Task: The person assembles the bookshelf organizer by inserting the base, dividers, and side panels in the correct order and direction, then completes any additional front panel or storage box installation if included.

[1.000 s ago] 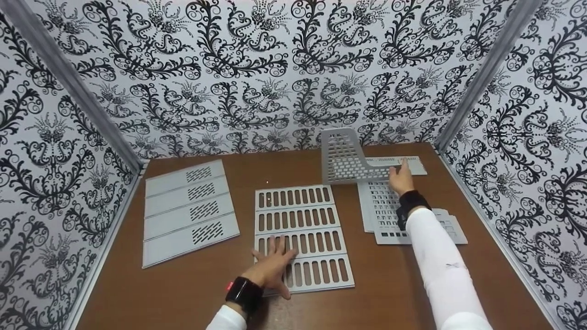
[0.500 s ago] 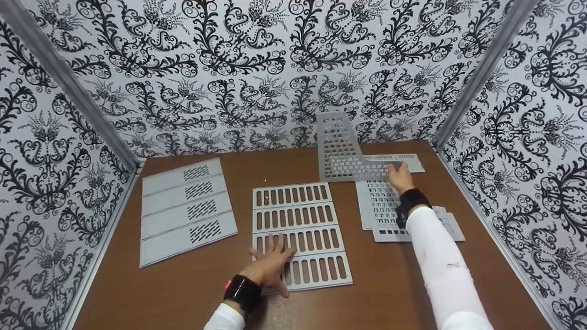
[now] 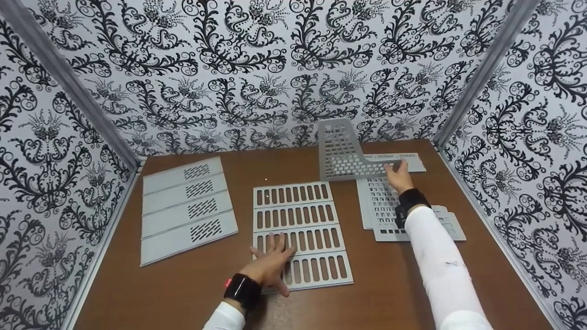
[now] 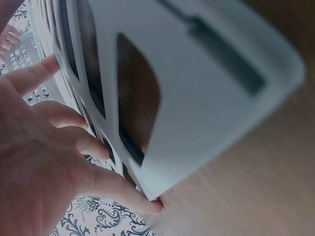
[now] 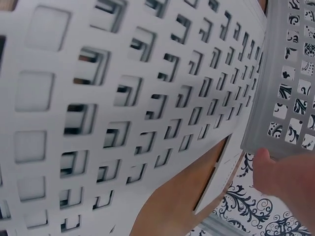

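Note:
My left hand rests with spread fingers on a flat light-grey panel with rows of long slots. In the left wrist view its fingertips and thumb lie along the panel's edge. At the back right, my right hand pinches one end of a grey L-shaped panel full of small square holes. This panel stands tilted up, its wider arm rising before the wall; whether its lower edge touches the table I cannot tell. Beneath the right hand lie several perforated grey panels, overlapping; the wrist partly hides them.
Stepped grey panels with slanted slots lie at the left of the brown table. A narrow pale slotted panel lies at the back right, partly behind the L-shaped one. Patterned walls with grey corner posts enclose the back and both sides.
The L-shaped panel has tipped further upright in my right hand, then leaned back down slightly. My left hand has stayed on the slotted panel. The head view has shifted a little.

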A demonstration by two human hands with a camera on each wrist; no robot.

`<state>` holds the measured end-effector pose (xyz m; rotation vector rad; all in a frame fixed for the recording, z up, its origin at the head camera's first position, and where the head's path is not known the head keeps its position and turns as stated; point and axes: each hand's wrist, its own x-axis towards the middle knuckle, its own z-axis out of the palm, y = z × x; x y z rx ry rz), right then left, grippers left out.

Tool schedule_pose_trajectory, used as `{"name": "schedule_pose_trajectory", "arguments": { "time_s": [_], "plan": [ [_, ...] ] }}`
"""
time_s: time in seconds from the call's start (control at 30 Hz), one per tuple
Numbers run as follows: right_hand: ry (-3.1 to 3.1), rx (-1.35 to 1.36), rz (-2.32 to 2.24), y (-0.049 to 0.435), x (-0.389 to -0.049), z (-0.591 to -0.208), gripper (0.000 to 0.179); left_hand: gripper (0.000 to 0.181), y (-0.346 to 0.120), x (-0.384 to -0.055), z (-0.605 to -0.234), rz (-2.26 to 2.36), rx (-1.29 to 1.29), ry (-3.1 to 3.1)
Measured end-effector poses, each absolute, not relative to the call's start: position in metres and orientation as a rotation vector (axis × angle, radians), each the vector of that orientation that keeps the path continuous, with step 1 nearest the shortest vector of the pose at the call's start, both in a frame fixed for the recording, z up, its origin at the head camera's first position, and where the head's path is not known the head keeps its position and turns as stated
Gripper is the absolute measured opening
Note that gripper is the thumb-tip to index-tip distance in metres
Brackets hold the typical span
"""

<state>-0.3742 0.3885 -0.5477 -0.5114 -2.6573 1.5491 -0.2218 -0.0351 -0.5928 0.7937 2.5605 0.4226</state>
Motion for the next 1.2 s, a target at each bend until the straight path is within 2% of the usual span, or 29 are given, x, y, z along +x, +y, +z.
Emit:
{"name": "schedule_pose_trajectory", "arguments": {
  "time_s": [0.47, 0.7, 0.8, 0.97, 1.2],
  "plan": [
    [-2.616, -0.503, 1.662, 0.38, -0.376, -0.547, 0.084, 0.118, -0.037, -0.223, -0.59, 0.438, 0.781, 2.559],
    [-2.629, -0.44, 1.525, 0.377, -0.37, -0.546, 0.086, 0.108, -0.046, -0.225, -0.586, 0.643, 0.826, 2.624],
    [-2.669, -0.407, 1.458, 0.378, -0.371, -0.546, 0.082, 0.098, -0.054, -0.233, -0.586, 0.78, 0.706, 2.823],
    [-2.682, -0.443, 1.446, 0.38, -0.371, -0.545, 0.08, 0.086, -0.065, -0.246, -0.599, 0.721, 0.395, 3.051],
    [-2.683, -0.412, 1.407, 0.389, -0.371, -0.544, 0.074, 0.078, -0.066, -0.248, -0.609, 0.849, 0.451, 2.911]
  ]
}}
